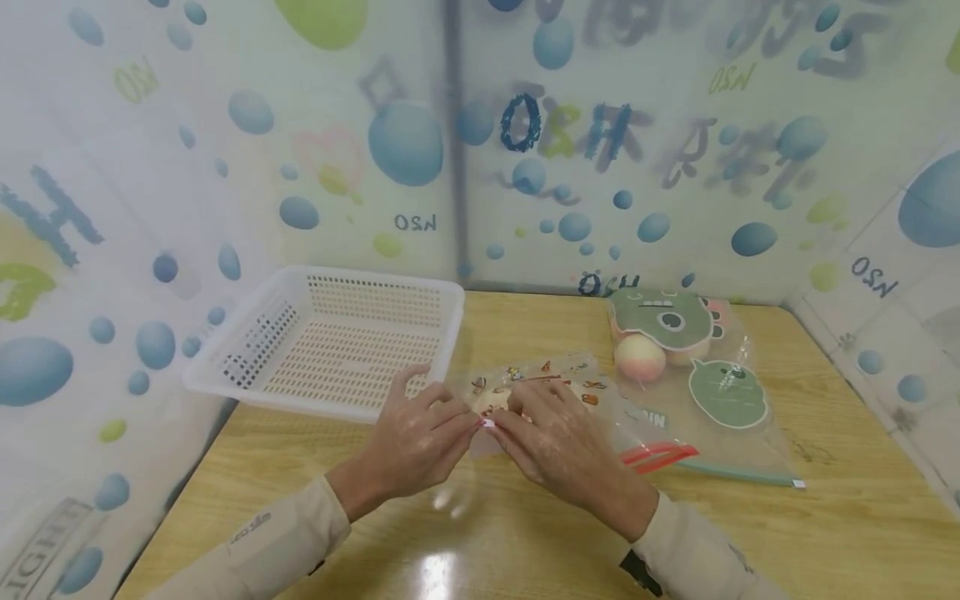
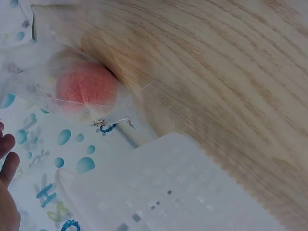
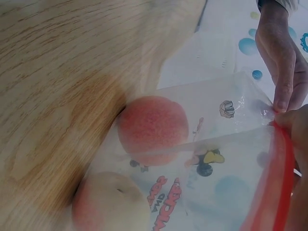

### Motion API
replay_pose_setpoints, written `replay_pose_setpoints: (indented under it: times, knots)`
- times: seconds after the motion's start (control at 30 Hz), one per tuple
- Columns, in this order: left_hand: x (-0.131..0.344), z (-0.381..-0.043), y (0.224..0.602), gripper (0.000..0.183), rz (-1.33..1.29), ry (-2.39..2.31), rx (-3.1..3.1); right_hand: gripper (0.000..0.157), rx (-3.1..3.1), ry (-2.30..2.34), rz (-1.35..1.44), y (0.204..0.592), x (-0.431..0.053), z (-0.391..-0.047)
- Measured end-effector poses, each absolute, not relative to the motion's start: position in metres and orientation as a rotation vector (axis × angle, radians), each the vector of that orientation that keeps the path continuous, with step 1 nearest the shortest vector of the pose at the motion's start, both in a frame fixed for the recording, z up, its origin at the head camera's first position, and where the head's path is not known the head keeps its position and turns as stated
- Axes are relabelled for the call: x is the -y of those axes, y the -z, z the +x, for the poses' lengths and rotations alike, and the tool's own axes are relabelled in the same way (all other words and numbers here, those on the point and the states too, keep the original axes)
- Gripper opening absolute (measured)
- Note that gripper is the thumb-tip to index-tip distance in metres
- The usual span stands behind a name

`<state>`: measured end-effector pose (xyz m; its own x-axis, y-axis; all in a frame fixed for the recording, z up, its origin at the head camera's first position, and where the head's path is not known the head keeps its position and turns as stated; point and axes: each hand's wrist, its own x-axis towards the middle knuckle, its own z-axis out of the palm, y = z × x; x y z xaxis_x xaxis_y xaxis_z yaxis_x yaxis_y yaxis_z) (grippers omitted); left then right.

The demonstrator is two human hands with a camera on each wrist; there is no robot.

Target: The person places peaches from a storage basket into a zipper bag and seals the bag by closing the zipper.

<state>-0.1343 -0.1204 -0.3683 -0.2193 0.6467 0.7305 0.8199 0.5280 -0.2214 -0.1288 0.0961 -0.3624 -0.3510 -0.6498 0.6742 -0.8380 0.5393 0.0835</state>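
Note:
A clear zip bag [image 3: 231, 139] with cartoon prints and a red zip strip lies at the middle front. Inside it show a red peach [image 3: 153, 127] and a paler peach [image 3: 115, 202]. With thumb and fingertips, my left hand [image 1: 420, 437] pinches one end of the zip edge. My right hand [image 1: 562, 442] pinches the same edge close beside it, the fingertips of both hands nearly meeting at a small white piece [image 1: 488, 423]. In the head view my right hand covers much of the bag.
A white perforated basket [image 1: 352, 408] stands to the left. At the right lies another clear bag [image 1: 720, 450] with green cartoon prints, a green zip strip and peaches [image 1: 640, 358] inside. Patterned sheeting [image 1: 337, 217] rises behind the wooden table [image 1: 840, 517].

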Motion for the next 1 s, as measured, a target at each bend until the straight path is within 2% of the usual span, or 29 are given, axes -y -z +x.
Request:
replay_pose_setpoints:
  times: [1.0]
  knots:
    - [0.126,-0.137,0.369,0.017,-1.197,0.313,1.86,0.017,2.034,-0.456,1.173,0.366,-0.111,-0.125]
